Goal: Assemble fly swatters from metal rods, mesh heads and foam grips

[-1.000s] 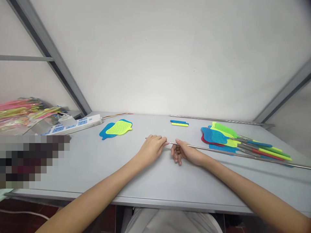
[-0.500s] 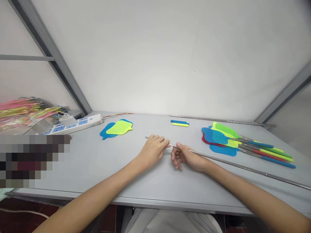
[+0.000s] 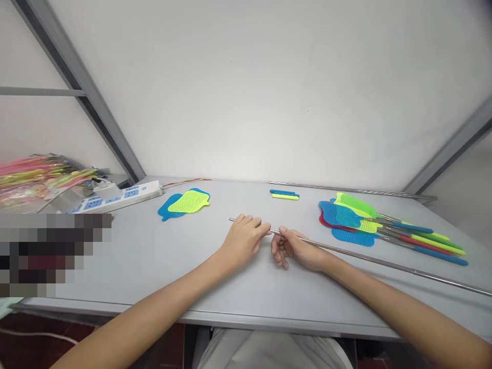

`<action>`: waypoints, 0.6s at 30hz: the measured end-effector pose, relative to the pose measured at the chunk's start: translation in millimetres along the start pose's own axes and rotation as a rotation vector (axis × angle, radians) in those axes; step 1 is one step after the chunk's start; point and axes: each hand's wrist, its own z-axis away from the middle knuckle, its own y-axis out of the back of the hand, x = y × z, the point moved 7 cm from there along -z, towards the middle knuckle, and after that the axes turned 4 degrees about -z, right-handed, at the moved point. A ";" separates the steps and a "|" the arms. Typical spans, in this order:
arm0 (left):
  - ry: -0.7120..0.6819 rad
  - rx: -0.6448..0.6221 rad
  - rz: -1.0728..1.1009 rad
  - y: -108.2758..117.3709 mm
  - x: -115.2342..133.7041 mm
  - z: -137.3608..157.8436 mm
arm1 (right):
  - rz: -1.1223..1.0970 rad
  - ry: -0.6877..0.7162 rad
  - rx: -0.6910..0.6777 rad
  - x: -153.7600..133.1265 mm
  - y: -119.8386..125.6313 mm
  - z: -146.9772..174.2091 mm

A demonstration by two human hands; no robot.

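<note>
A long, thin telescopic metal rod (image 3: 376,257) slants from mid-table out past the right edge of the view. My left hand (image 3: 245,238) is closed around it near its thin left end, which pokes out beyond the knuckles. Just to the right, my right hand (image 3: 292,248) pinches the same rod between thumb and index finger, its other fingers loosely curled below. Beyond my hands lie short blue and yellow handle sleeves (image 3: 285,197). Left of them, a yellow perforated fly swatter head (image 3: 189,201) overlaps blue ones (image 3: 169,209).
Assembled fly swatters (image 3: 348,218) in several colours are piled at the right. Another metal rod (image 3: 357,190) lies along the back wall. At the left are a white power strip (image 3: 148,190) and bagged colourful items (image 3: 34,171). A pixelated patch hides the far left.
My left hand has shifted very slightly right along the rod, closer to my right hand. The rod's far right part sits a touch higher. Everything else stays put.
</note>
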 end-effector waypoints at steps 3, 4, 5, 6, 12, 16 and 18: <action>-0.005 -0.003 -0.020 -1.4 1.6 0.2 | 0.007 -0.001 -0.006 -0.8 -0.5 0.4; -0.008 -0.005 -0.025 -2.1 2.2 0.4 | 0.012 0.001 -0.009 -1.1 -0.8 0.6; -0.010 -0.006 -0.029 -2.7 2.8 0.6 | 0.017 0.004 -0.012 -1.5 -1.0 0.7; -0.012 -0.006 -0.035 -3.2 3.4 0.9 | 0.023 0.007 -0.014 -1.7 -1.1 0.7; -0.011 0.004 -0.050 -4.2 5.5 2.1 | 0.045 0.009 -0.020 -0.6 -0.5 1.0; -0.016 -0.009 -0.042 -4.7 7.3 1.9 | 0.041 0.017 -0.038 0.0 -0.7 0.9; -0.015 -0.017 -0.042 -5.4 7.9 2.1 | 0.042 0.019 -0.043 1.0 -0.3 0.8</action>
